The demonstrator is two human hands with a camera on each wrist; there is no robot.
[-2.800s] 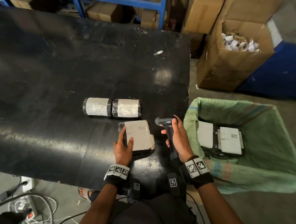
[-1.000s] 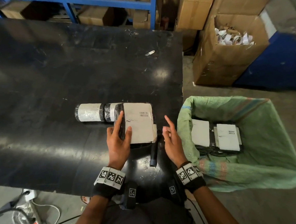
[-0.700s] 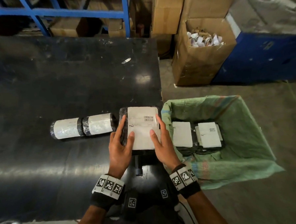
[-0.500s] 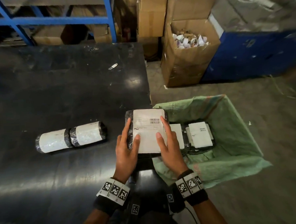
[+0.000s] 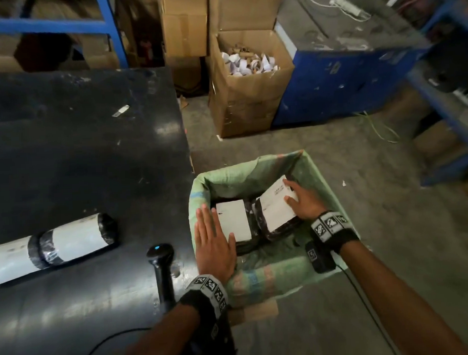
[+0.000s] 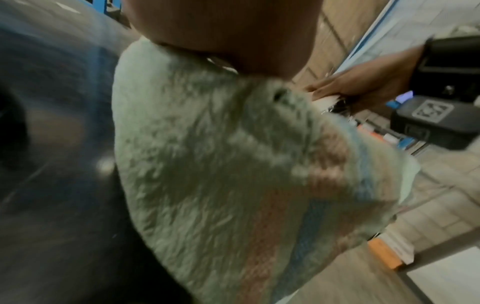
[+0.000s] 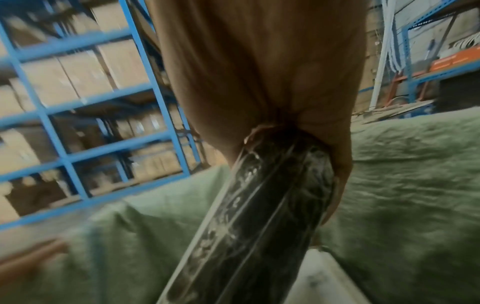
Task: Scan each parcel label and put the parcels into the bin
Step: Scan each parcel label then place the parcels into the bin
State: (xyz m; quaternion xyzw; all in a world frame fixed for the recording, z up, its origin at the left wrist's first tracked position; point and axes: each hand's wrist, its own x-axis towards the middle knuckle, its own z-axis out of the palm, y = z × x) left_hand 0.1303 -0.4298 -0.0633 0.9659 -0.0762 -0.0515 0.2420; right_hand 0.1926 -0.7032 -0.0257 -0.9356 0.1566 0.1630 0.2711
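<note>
A black-wrapped flat parcel (image 5: 276, 206) with a white label sits tilted inside the green sack-lined bin (image 5: 318, 173). My right hand (image 5: 302, 202) grips its right edge, and the right wrist view shows my thumb and fingers wrapped round the parcel (image 7: 259, 216). Beside it in the bin lies a second labelled parcel (image 5: 234, 223). My left hand (image 5: 214, 240) is flat with straight fingers over the bin's left rim (image 6: 221, 164) and holds nothing. A long rolled parcel (image 5: 68, 240) lies on the black table (image 5: 91, 157). The black scanner (image 5: 161, 265) rests near the table's front right corner.
An open cardboard box (image 5: 247, 95) of paper scraps stands on the floor behind the bin, next to a blue cabinet (image 5: 344, 84). Blue shelving (image 5: 105, 24) with cartons runs behind the table. The scanner's cable (image 5: 106, 344) trails off the front edge.
The flat parcel has gone from the table's right edge into the bin. My left hand has let go of it and spread flat; my right hand still holds it.
</note>
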